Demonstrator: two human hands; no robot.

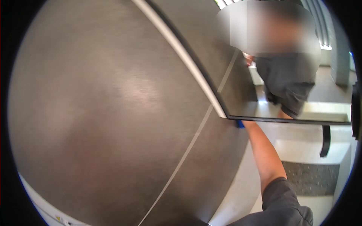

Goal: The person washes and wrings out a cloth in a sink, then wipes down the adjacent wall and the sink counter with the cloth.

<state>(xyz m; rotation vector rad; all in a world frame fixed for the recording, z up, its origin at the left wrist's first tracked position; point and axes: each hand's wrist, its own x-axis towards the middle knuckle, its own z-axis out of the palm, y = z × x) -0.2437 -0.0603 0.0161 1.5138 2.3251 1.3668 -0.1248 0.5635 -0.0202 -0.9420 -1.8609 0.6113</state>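
Note:
My right forearm (262, 145) reaches up from the lower right to the bottom edge of a mirror (290, 120). The hand itself is hidden behind that edge, so its fingers do not show. A small blue thing (240, 124) sits at the wrist end, against the dark grey wall panel (222, 137); its kind cannot be made out. My left hand is out of view. Reflected in the mirror is a person in dark clothing, with part of a hand showing near the panel's reflection.
Large grey wall panels (113, 94) fill the left, crossed by a pale seam (181, 162). A white strip (184, 56) borders the mirror. Under the mirror, at right, are a black curved handle-like piece (325, 141), white ledges and a speckled dark surface (311, 179).

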